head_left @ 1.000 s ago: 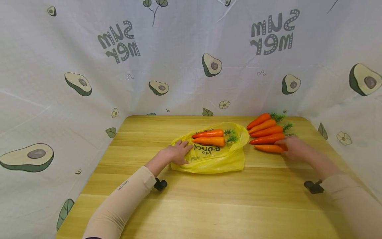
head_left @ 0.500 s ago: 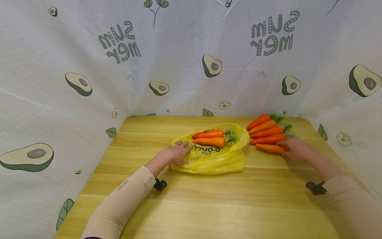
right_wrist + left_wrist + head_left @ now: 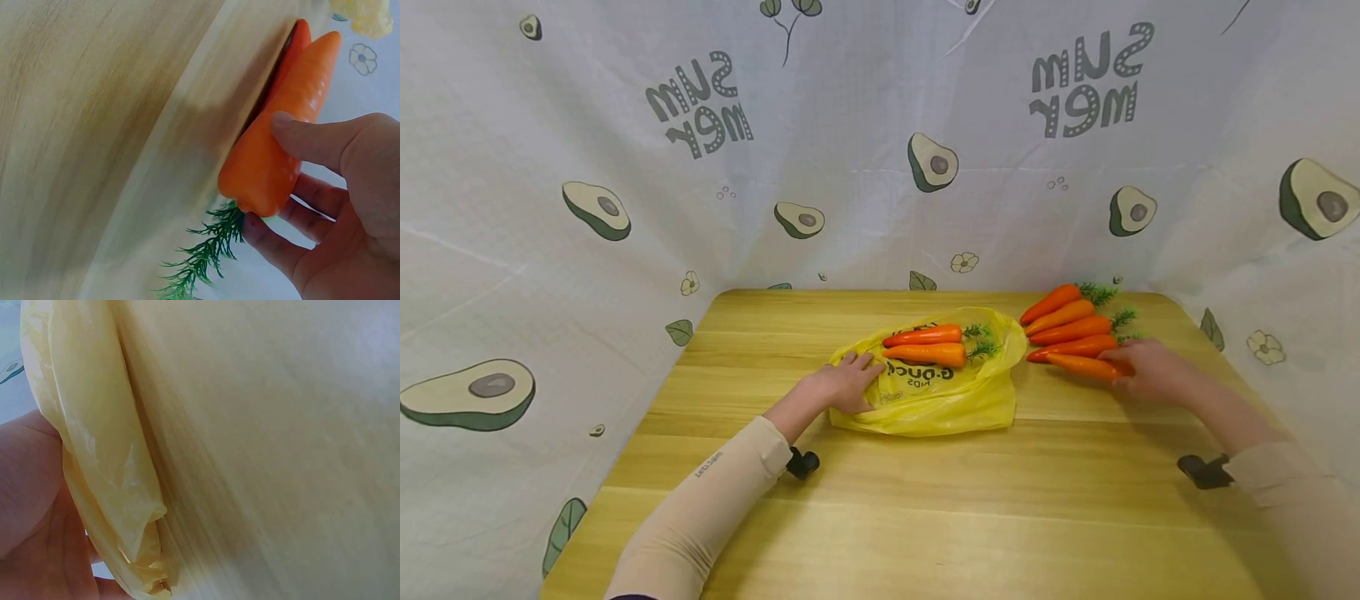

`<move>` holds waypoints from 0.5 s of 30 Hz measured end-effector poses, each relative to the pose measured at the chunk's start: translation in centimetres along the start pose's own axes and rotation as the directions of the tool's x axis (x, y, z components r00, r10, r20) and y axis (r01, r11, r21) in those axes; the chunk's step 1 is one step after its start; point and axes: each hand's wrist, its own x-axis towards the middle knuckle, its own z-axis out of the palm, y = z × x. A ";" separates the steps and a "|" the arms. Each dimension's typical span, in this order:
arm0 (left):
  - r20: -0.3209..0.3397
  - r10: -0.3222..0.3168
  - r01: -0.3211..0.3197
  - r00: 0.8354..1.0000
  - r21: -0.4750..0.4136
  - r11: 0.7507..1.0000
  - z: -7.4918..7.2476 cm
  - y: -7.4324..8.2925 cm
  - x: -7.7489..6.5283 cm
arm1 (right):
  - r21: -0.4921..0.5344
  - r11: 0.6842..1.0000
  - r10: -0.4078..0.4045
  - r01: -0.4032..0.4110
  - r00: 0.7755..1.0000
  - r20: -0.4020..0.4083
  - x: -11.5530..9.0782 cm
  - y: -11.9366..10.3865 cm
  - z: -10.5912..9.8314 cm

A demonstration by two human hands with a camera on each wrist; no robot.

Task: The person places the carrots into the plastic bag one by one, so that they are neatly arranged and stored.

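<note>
An orange toy carrot (image 3: 269,156) with a feathery green top is pinched between the thumb and fingers of my right hand (image 3: 1153,372), tilted over the table at the right. Behind it, more carrots (image 3: 1067,327) lie side by side in a slanting row, tips pointing left. My left hand (image 3: 847,385) rests with fingers spread on the left end of a yellow plastic bag (image 3: 955,417). Two carrots (image 3: 925,354) lie flat on that bag, their green tops toward its right end. In the left wrist view the bag's crumpled edge (image 3: 106,425) lies against the palm.
The wooden table (image 3: 880,517) runs back to a white curtain (image 3: 865,100) printed with avocados, flowers and mirrored lettering. More curtain hangs along both sides. A small black camera mount sits at each wrist, the left one (image 3: 803,463) low over the table.
My right hand has raised the nearest carrot off the table, its tip swinging up and right so it now overlaps the neighbouring carrot. My left hand and the bag have stayed put.
</note>
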 end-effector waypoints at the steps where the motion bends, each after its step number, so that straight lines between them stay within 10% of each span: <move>1: 0.000 0.001 -0.001 1.000 0.001 1.000 0.0 0.0 0.0 | -0.003 1.000 -0.007 0.007 1.000 -0.004 0.0 -0.1 -0.2; 15: 0.012 -0.005 0.006 1.000 -0.009 1.000 -0.1 0.0 0.0 | -0.029 0.998 -0.054 0.053 0.998 -0.042 0.0 -1.8 -2.4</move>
